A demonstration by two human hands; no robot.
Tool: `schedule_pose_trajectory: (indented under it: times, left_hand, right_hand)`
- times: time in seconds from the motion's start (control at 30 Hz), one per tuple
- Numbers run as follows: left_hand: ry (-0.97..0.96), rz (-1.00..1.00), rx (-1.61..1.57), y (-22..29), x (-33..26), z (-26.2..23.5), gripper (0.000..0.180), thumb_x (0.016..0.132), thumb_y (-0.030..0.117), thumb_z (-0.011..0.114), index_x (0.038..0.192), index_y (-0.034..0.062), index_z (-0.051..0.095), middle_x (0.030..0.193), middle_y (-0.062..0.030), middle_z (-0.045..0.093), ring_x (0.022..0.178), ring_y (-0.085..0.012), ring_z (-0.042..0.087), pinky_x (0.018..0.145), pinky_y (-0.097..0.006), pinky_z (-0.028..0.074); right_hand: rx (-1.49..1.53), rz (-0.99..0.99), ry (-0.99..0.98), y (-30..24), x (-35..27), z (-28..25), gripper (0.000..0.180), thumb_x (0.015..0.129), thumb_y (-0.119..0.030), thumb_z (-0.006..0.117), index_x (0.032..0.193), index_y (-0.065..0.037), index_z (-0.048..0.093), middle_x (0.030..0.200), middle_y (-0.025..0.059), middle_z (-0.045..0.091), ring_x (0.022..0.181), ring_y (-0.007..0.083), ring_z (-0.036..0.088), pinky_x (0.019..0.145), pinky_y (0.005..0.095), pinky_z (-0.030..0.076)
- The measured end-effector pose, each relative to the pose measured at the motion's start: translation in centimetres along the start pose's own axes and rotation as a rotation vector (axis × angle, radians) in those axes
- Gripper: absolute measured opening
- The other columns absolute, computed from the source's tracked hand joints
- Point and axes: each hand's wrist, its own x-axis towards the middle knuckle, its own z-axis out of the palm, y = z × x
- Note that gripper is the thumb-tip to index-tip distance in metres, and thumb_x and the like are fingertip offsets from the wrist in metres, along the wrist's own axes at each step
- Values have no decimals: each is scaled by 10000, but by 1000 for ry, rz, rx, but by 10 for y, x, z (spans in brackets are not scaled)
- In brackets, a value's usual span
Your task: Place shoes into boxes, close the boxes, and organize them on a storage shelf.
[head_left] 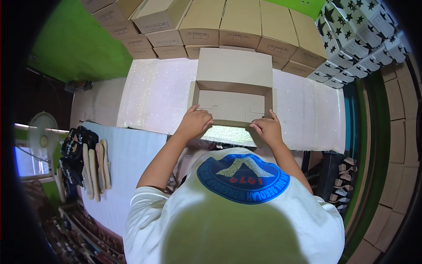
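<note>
An open brown cardboard box (231, 101) lies before me on a whitish, glittery table covering (307, 110), its lid flap (235, 68) folded back on the far side. Nothing lies inside the box, and cut lines show on its bottom near the front wall. At the front left corner my left hand (194, 122) grips the near wall, its fingers bent over the edge. My right hand (268, 128) holds the same wall at the front right corner, thumb and fingers curled round it.
Stacked brown boxes (241, 22) line the table's back. White boxes with black stars (356, 35) are piled at the right rear. On a pale side table (132, 167) at left are shoe soles (100, 169) and black items (78, 149). Shoes (345, 180) stand at right, near a fan (43, 138) opposite.
</note>
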Motion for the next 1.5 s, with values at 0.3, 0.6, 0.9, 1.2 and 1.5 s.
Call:
schedule_pose_trajectory:
  times: [0.3, 0.6, 0.9, 1.2, 1.5]
  left_hand:
    - [-65, -13, 11, -3, 2, -6, 225, 852, 297, 517, 906, 104, 620, 906, -59, 642, 956, -203, 583, 991, -424, 324]
    - [92, -22, 10, -8, -7, -4, 303, 809, 377, 548, 932, 113, 631, 1136, -54, 567, 1215, -263, 396, 1049, -482, 222]
    - [97, -91, -12, -3, -6, 1, 246, 809, 325, 559, 868, 103, 649, 1062, -23, 606, 1205, -236, 412, 1051, -498, 210]
    - [150, -120, 22, 1, -8, 2, 280, 816, 342, 549, 850, 80, 642, 1054, -53, 602, 1194, -264, 420, 1044, -493, 219]
    - [339, -302, 152, 50, -41, 21, 637, 798, 417, 560, 1329, 127, 360, 1410, -177, 233, 1300, -376, 210, 1019, -606, 91]
  right_hand:
    - [-25, 23, -171, -1, 4, -14, 220, 777, -343, 600, 779, -134, 669, 729, 46, 651, 771, 201, 614, 1026, 439, 286]
    - [-15, -128, -158, 30, -3, -15, 227, 774, -309, 615, 845, -101, 671, 1010, 32, 644, 1141, 231, 487, 1047, 479, 241]
    - [56, -90, -88, 34, -5, -6, 192, 775, -287, 620, 831, -113, 678, 970, 6, 654, 1096, 191, 516, 1056, 468, 229]
    - [35, -70, -49, 33, -7, -1, 219, 793, -302, 597, 871, -113, 678, 964, 11, 650, 1100, 190, 509, 1063, 451, 232]
    - [-195, -37, 192, -19, -51, -3, 436, 778, -278, 610, 1184, -146, 522, 1320, 128, 395, 1221, 303, 371, 1034, 528, 214]
